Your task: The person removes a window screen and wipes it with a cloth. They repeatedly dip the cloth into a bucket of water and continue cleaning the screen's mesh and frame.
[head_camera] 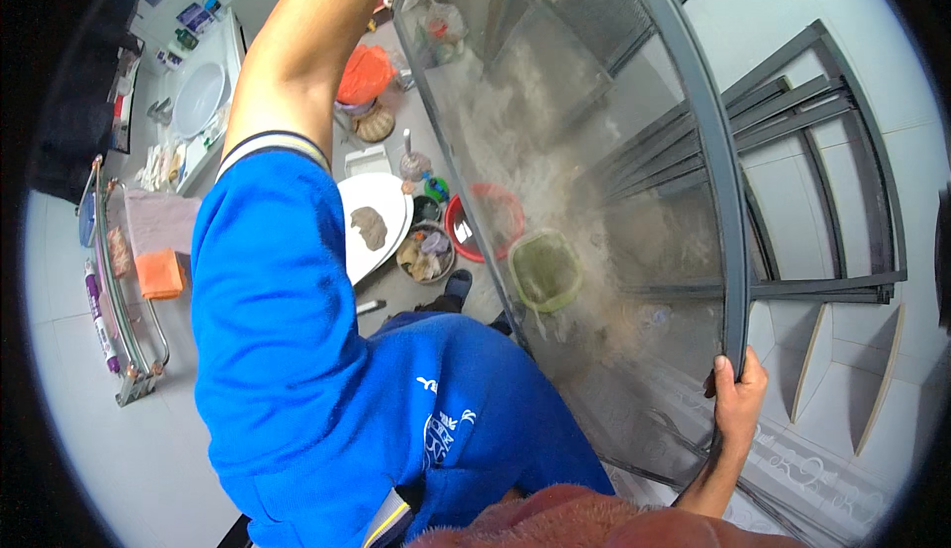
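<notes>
My left arm, in a blue sleeve, reaches up past the top edge of the view; my left hand is out of view. My right hand (739,392) grips the dark grey metal frame (724,132) of a large mesh screen panel (654,243) at the lower right, thumb on the near side. The panel stands tilted in front of me, and its upper end runs out of view. Through the mesh show a green plastic basin (546,269) and part of a red basin (455,232). Murky wet patches show there too.
More dark frames (825,184) lean on the tiled wall at right, above white shelves (839,384). Left of the panel are a toilet lid (383,239) with a grey-brown cloth, a bowl of scraps (426,252) and an orange bag (365,72). A washbasin (199,100) and a towel rack (119,288) are at left.
</notes>
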The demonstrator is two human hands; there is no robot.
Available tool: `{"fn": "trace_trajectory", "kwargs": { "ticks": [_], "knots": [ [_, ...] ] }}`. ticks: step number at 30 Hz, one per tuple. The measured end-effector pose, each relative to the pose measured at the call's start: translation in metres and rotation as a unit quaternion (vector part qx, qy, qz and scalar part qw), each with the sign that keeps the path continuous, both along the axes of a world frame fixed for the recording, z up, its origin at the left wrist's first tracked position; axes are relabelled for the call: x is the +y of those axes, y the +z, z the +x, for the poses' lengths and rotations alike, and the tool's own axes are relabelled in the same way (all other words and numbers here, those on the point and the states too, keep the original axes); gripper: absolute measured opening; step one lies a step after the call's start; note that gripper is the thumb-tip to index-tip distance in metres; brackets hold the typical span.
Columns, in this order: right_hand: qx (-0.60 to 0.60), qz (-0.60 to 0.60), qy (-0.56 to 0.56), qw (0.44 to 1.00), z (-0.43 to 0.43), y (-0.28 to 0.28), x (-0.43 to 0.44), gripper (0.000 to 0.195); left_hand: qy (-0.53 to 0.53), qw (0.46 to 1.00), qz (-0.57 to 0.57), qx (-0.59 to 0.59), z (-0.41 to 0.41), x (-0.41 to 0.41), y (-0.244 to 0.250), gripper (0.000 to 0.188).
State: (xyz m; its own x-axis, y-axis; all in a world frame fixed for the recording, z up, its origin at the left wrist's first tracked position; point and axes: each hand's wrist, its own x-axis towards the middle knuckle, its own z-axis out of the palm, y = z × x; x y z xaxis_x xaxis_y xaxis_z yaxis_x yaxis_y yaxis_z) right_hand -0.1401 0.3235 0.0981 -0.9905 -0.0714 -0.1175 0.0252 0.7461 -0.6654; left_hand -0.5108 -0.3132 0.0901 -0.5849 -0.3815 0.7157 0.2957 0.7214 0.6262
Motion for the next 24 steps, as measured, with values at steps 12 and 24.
{"fn": "trace_trajectory", "kwargs": {
  "ticks": [12, 24],
  "knots": [
    [-0.063, 0.057, 0.02, 0.996, -0.01, 0.005, 0.001, 0.023, 0.063, 0.984, 0.14, -0.092, 0.019, -0.031, -0.115, 0.064],
    [-0.07, 0.088, 0.036, 0.993, -0.03, 0.007, -0.014, 0.025, 0.098, 0.957, 0.251, -0.107, 0.043, -0.045, -0.153, 0.068]
  ]
}}
